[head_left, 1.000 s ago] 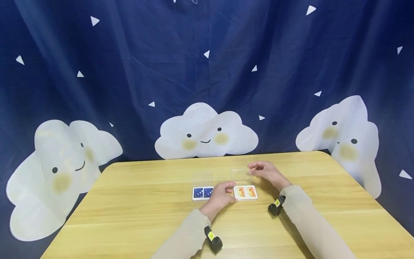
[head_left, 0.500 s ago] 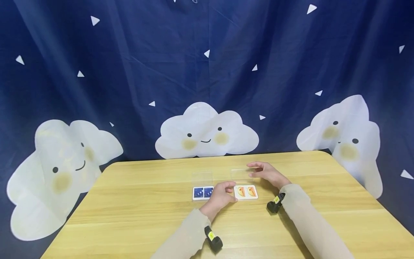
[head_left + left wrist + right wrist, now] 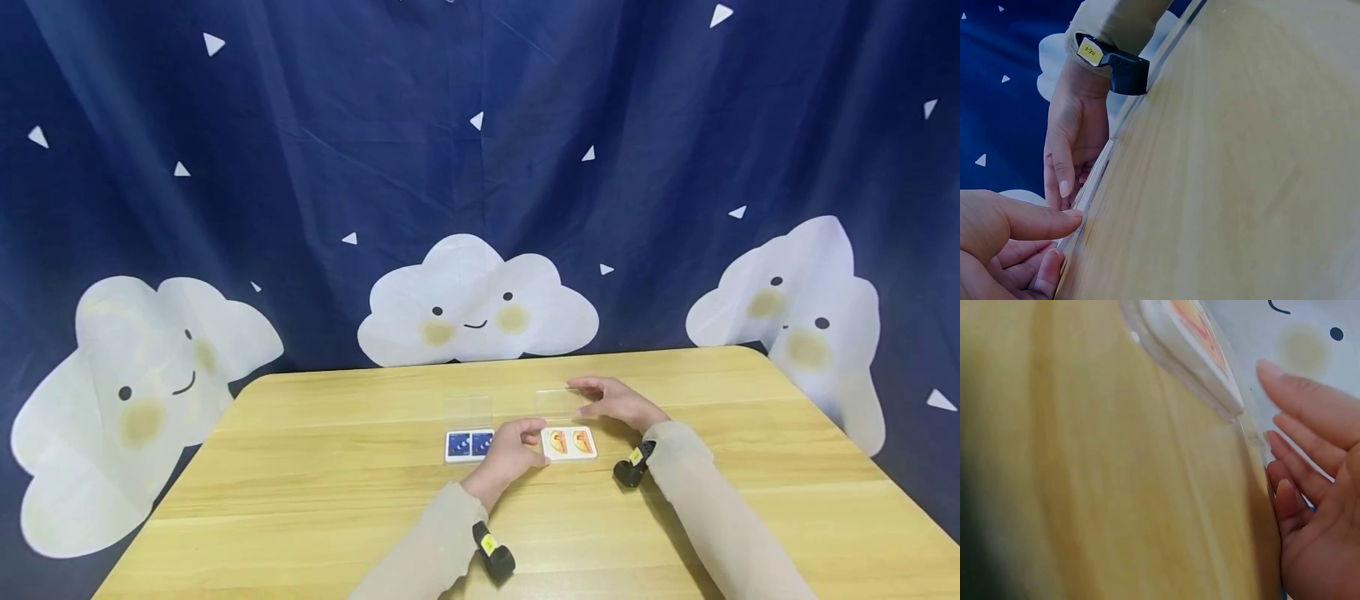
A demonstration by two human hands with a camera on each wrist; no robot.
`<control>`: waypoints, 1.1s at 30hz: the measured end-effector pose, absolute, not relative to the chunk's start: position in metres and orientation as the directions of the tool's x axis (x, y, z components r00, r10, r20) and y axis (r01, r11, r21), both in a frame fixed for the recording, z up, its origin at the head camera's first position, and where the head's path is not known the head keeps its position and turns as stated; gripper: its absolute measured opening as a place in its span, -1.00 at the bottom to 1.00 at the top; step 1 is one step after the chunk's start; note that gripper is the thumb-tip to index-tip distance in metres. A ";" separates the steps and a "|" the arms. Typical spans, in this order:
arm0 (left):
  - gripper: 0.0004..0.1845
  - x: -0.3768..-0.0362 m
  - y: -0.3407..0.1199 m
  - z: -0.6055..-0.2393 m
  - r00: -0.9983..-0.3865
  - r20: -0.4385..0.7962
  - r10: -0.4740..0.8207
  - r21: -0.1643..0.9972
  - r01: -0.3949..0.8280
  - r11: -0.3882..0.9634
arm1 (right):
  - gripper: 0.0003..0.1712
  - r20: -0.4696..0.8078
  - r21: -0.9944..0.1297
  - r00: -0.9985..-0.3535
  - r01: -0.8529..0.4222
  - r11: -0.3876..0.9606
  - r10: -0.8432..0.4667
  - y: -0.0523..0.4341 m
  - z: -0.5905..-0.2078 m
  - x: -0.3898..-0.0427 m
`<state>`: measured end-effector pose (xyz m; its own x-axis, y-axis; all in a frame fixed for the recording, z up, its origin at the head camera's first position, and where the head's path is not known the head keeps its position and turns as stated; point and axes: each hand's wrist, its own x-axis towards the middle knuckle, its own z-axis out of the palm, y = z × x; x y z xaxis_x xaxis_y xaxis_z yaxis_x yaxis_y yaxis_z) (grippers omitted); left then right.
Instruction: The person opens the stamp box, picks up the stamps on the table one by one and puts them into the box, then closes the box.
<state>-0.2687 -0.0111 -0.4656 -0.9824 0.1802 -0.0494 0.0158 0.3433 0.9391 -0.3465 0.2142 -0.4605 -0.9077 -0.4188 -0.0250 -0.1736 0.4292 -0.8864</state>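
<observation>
Two clear plastic card cases lie with their lids tipped back on the table. In the right card case sits a white-bordered stack of cards with orange pictures. My left hand holds this case at its left end, thumb at the front corner and forefinger at the back. Beside the right edge of its clear lid is my right hand, thumb and fingers spread apart; whether the fingertips touch the lid cannot be told. Blue moon cards fill the left card case, partly behind my left hand.
The wooden table has rounded far corners. A dark blue curtain with white clouds hangs behind its back edge. Another clear lid stands behind the left case. Each wrist wears a black camera.
My right hand has shifted slightly left towards the lid, and its thumb has dropped away from the forefinger. The left hand and both cases stay in place.
</observation>
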 end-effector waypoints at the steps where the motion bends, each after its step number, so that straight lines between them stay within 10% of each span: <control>1: -0.38 -0.269 -0.011 -0.466 -0.982 -0.046 0.182 0.939 0.019 0.342 | -0.25 -0.022 -0.884 -0.907 -0.178 0.432 -0.420 0.214 -0.460 -0.347; 33: -0.38 -0.267 -0.012 -0.464 -0.982 -0.041 0.184 0.937 0.027 0.348 | -0.31 0.029 -0.797 -0.933 -0.238 0.555 -0.359 0.204 -0.460 -0.346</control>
